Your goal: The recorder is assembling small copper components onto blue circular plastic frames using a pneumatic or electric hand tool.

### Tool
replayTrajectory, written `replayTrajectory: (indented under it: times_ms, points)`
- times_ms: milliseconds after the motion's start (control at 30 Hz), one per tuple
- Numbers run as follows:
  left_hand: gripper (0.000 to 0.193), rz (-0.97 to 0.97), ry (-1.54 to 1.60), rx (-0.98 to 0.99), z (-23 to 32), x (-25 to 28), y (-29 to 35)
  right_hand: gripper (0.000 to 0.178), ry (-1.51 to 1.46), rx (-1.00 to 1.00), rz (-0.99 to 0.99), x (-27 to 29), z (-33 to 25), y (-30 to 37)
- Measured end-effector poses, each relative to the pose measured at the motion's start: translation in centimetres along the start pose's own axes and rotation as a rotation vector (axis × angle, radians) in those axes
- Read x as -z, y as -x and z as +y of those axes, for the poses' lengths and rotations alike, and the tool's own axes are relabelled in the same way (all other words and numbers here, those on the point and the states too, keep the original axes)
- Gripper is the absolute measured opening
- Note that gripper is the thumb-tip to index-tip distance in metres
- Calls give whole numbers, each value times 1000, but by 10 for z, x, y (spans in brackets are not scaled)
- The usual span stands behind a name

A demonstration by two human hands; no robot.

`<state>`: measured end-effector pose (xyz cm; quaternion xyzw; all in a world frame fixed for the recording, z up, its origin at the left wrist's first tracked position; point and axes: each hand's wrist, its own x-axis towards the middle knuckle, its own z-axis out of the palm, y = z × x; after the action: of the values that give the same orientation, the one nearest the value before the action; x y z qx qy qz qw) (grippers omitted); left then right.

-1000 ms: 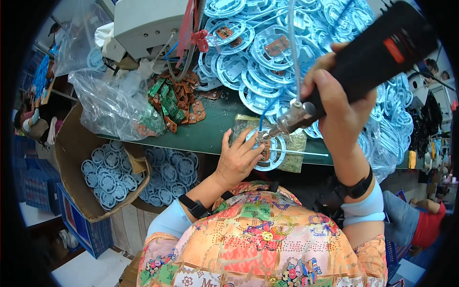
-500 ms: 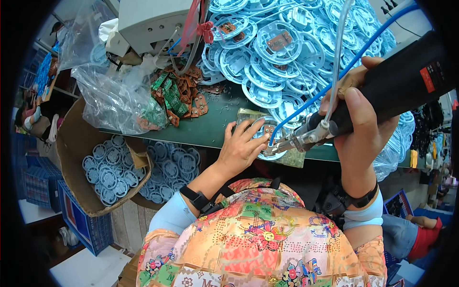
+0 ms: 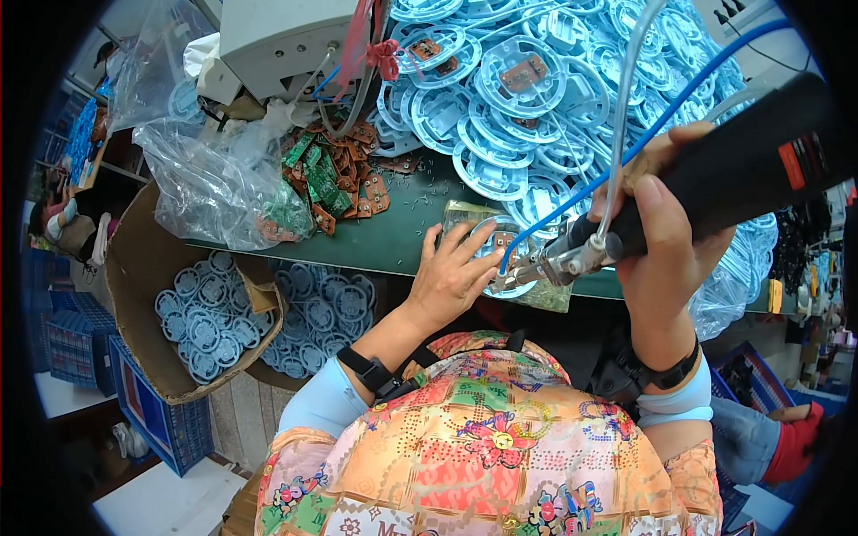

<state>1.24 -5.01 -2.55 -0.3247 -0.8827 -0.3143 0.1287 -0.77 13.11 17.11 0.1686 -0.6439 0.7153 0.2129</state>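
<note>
Black, the power screwdriver [image 3: 728,170] clenched in my right hand [image 3: 670,232] slants its long axis leftward, tip-end at the pale-blue plastic disc [image 3: 517,290] by the green bench's [image 3: 384,246] near edge, where my nearer left hand [image 3: 449,279] lies spread on the disc's left side.

The left hand [image 3: 451,279] lies palm-down, fingers spread, at the near edge of the tabletop [image 3: 384,246]; the right hand [image 3: 663,241], curled tight, is raised above it.

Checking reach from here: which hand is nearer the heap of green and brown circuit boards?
Left: the left hand lies right of the boards, lower in view; the right hand, holding the black cylindrical tool, is much farther right.
</note>
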Motion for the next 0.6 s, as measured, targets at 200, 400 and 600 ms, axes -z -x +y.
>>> replayTrajectory:
  times_ms: [200,400,600]
  points:
    - [30,-5,21,-42,-2,-1,-1,44,-15,26,-65,-9,-1,10]
    - [27,12,-16,-30,4,3,-4,49,13,55,-28,11,-13,-10]
    - [26,2,-7,-50,2,1,-4,46,39,65,-48,11,-17,-11]
